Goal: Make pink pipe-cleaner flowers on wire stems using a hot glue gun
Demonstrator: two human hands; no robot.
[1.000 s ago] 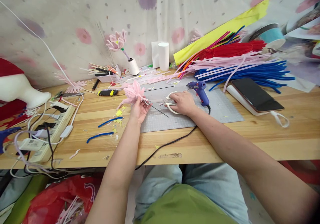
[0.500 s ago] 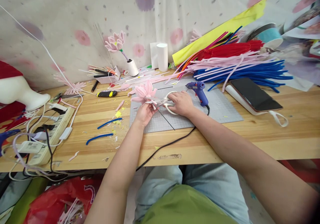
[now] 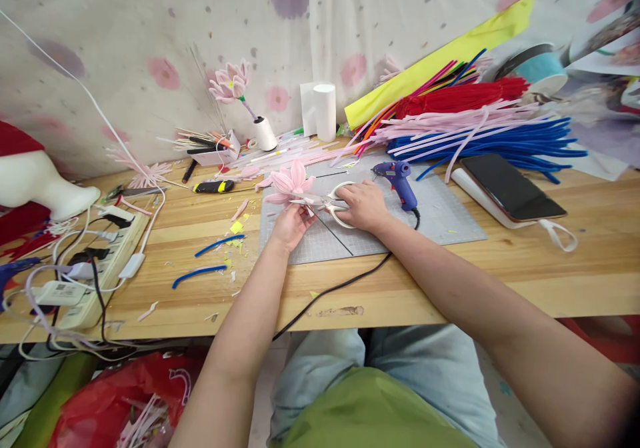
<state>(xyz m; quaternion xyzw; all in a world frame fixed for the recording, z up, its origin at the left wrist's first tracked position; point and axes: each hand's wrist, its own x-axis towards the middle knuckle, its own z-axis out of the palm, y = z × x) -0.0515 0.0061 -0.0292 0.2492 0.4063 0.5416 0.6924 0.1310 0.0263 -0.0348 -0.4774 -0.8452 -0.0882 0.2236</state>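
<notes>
My left hand (image 3: 293, 227) is closed around the base of a pink pipe-cleaner flower (image 3: 289, 183), whose dark wire stem (image 3: 336, 233) sticks out toward the lower right. In my right hand (image 3: 367, 206) are scissors (image 3: 343, 198) with white handles, fingers through the loops. Their blades point left and lie across the underside of the flower, just above my left fingers. What exactly sits between the blades is too small to tell. Beneath both hands lies a grey cutting mat (image 3: 440, 225), with a blue glue gun (image 3: 400, 185) resting on it right of my right hand.
Bundles of pipe cleaners (image 3: 480, 143) and a phone (image 3: 513, 187) occupy the right side. At left are a power strip (image 3: 107, 268) with tangled cables and a yellow-black cutter (image 3: 213, 187). A finished pink flower (image 3: 231, 83) stands in a white spool (image 3: 265, 135). A black cord (image 3: 330, 291) crosses the front edge.
The scissor blades have shifted slightly and now lie farther left across the flower's base. The wire stem's end has moved a little up and right.
</notes>
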